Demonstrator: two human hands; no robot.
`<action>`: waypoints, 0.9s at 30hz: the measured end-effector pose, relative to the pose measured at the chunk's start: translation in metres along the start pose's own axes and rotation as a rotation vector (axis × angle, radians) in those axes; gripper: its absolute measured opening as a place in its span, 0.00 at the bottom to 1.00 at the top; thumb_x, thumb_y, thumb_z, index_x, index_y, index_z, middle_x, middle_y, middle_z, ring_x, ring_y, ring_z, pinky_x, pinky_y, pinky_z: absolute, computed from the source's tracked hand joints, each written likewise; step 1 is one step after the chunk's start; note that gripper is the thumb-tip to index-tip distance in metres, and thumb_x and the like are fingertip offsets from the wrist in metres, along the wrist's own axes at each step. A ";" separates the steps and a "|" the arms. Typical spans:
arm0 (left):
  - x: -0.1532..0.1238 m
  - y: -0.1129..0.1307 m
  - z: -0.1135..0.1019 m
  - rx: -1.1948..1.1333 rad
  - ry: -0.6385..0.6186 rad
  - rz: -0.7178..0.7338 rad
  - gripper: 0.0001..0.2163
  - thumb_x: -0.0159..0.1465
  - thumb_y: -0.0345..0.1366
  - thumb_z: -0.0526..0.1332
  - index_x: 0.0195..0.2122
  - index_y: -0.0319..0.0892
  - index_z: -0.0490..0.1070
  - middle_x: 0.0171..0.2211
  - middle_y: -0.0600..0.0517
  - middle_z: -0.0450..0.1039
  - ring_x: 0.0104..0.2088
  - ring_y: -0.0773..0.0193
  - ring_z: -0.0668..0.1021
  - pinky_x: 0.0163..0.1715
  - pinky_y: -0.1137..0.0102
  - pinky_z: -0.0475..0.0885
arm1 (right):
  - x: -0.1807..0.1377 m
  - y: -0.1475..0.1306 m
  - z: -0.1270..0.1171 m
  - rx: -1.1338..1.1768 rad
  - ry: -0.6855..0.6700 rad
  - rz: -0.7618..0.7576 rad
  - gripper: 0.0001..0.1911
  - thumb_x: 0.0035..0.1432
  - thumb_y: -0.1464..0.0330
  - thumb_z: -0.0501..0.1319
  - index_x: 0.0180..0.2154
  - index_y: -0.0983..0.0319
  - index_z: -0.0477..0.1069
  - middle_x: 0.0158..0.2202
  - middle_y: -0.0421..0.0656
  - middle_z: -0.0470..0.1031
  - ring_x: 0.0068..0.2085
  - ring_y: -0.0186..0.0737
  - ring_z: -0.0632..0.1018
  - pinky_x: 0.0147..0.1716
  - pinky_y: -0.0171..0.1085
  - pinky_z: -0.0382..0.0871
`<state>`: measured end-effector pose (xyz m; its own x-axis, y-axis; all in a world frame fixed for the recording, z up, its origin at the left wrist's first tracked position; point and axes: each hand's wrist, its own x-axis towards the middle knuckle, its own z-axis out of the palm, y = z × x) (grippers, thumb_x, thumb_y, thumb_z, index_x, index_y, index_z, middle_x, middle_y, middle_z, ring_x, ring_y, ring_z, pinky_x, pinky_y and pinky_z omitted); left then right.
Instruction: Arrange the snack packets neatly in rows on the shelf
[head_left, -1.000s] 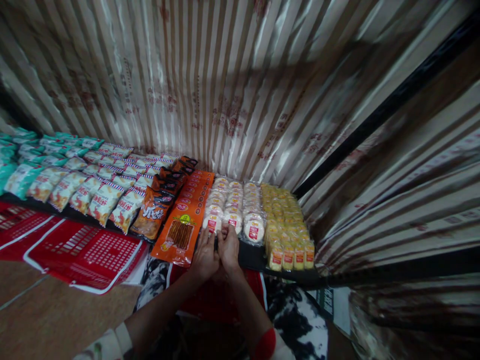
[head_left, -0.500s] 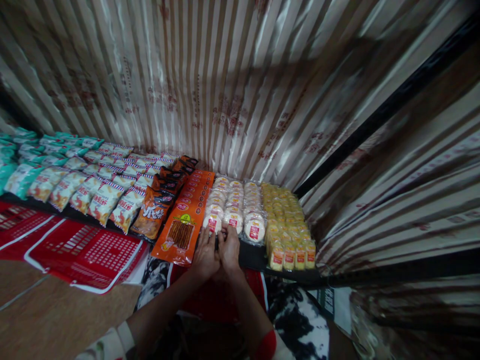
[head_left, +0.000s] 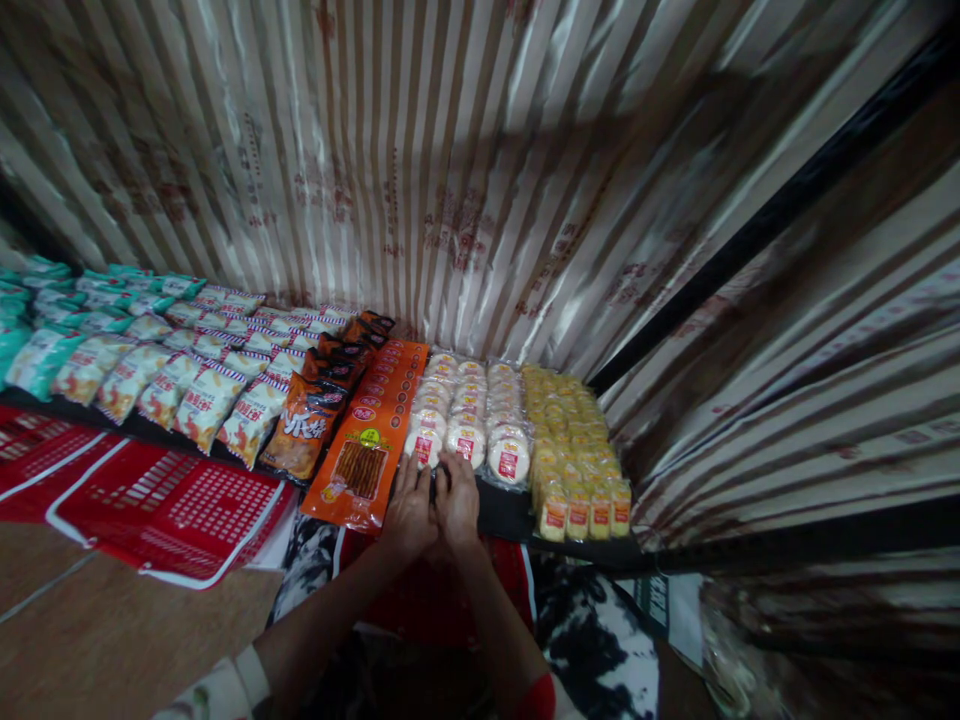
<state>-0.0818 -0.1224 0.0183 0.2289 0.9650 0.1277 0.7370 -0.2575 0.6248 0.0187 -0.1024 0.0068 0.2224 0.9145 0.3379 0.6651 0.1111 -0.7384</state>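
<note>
Your right hand (head_left: 457, 503) now lies flatter; your left hand (head_left: 409, 512) hasn't shifted. Both open, fingertips at the round white packs (head_left: 466, 438), 12 o'clock, which look basically unmoved, nothing lifted.

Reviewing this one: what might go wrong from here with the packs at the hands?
Fingertips of the left hand and right hand are at the front white round packs; too firm a push might tip or skew those rows.

The orange bag lies right beside the left hand, its lower end at the front edge of the black shelf; a sideways brush could knock it off.
</note>
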 end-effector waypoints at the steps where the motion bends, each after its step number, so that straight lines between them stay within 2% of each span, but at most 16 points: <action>1: 0.000 0.000 0.000 0.000 -0.001 0.001 0.28 0.56 0.33 0.54 0.57 0.25 0.60 0.63 0.34 0.50 0.65 0.47 0.48 0.63 0.54 0.50 | -0.001 0.002 0.001 -0.004 -0.007 -0.004 0.18 0.58 0.70 0.49 0.44 0.63 0.73 0.48 0.51 0.72 0.51 0.43 0.70 0.53 0.44 0.64; 10: -0.001 0.000 0.004 0.025 0.048 0.042 0.29 0.56 0.38 0.57 0.57 0.27 0.60 0.63 0.36 0.52 0.65 0.43 0.48 0.63 0.53 0.50 | -0.005 0.007 0.001 -0.021 -0.029 -0.038 0.20 0.60 0.70 0.46 0.46 0.64 0.73 0.47 0.50 0.72 0.52 0.41 0.70 0.53 0.43 0.65; 15: -0.002 -0.003 0.008 0.062 0.077 0.056 0.27 0.58 0.38 0.56 0.57 0.28 0.61 0.63 0.35 0.52 0.65 0.44 0.49 0.63 0.53 0.51 | -0.006 0.006 -0.003 -0.069 0.016 -0.038 0.21 0.59 0.72 0.46 0.50 0.63 0.70 0.52 0.50 0.67 0.55 0.41 0.67 0.55 0.43 0.62; 20: -0.003 -0.008 0.017 0.101 0.167 0.102 0.25 0.59 0.36 0.55 0.56 0.28 0.61 0.62 0.34 0.53 0.65 0.45 0.50 0.61 0.51 0.54 | -0.006 0.010 -0.003 -0.171 0.052 -0.028 0.22 0.58 0.72 0.47 0.52 0.65 0.68 0.59 0.51 0.60 0.60 0.44 0.62 0.58 0.45 0.59; 27: -0.002 -0.009 0.023 0.182 0.205 0.129 0.24 0.60 0.36 0.54 0.55 0.27 0.62 0.61 0.32 0.54 0.64 0.44 0.52 0.58 0.51 0.58 | -0.007 0.010 -0.001 -0.226 0.065 -0.019 0.23 0.58 0.72 0.47 0.53 0.68 0.67 0.60 0.53 0.59 0.59 0.45 0.63 0.57 0.44 0.61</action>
<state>-0.0749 -0.1232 -0.0052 0.2086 0.9089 0.3611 0.8162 -0.3652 0.4477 0.0242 -0.1080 -0.0024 0.2488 0.8855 0.3923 0.8105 0.0314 -0.5849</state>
